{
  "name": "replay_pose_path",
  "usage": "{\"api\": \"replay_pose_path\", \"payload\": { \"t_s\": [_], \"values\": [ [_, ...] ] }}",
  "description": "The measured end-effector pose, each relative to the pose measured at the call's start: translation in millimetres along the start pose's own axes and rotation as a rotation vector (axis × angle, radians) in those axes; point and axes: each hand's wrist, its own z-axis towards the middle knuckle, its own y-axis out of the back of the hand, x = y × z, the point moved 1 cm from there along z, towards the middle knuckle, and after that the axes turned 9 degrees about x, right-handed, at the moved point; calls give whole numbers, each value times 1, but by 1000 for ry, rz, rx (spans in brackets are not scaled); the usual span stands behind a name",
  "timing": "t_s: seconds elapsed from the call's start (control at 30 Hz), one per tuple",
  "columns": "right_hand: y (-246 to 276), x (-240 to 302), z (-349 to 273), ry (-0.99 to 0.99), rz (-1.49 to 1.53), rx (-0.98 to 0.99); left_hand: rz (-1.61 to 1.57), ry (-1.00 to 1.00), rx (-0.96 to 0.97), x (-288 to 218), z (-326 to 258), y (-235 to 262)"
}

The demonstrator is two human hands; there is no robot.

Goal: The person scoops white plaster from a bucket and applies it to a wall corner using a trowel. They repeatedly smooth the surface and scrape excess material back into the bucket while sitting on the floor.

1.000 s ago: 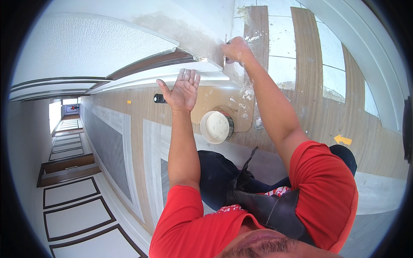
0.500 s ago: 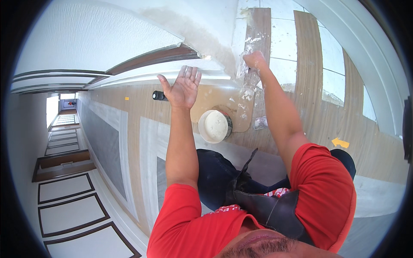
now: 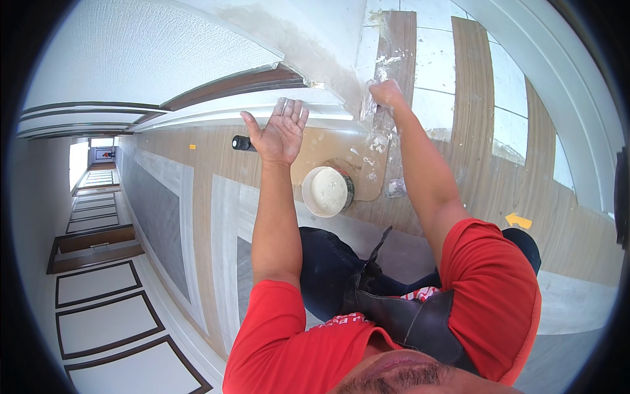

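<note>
Round, white-rimmed, paste-filled bucket (image 3: 307,196) at near edge of flat tan board (image 3: 328,146) — I read left hand (image 3: 281,134) spread, empty; right hand (image 3: 387,94) fisted past board's far-right corner, contents unclear — left forearm (image 3: 277,203) swing could tip bucket

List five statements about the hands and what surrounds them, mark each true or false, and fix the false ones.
1. The left hand is open, its palm toward the camera. True.
2. The tub of white paste is left of the left hand in the picture. False: it is to the right and lower.
3. The right hand appears over a wood-toned floor strip smeared with white. True.
4. The yellow arrow on the floor points right. False: it points left.
5. Both shirt sleeves are blue. False: they are red.
</note>
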Motion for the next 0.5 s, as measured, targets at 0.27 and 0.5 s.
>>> {"api": "replay_pose_path", "payload": {
  "t_s": [0.27,0.5],
  "values": [
    [11,7,-15,92,267,-70,-4,2,1,-1,-2,2],
    [23,-3,7,46,45,-112,-9,-2,8,-2,-2,4]
  ]
}}
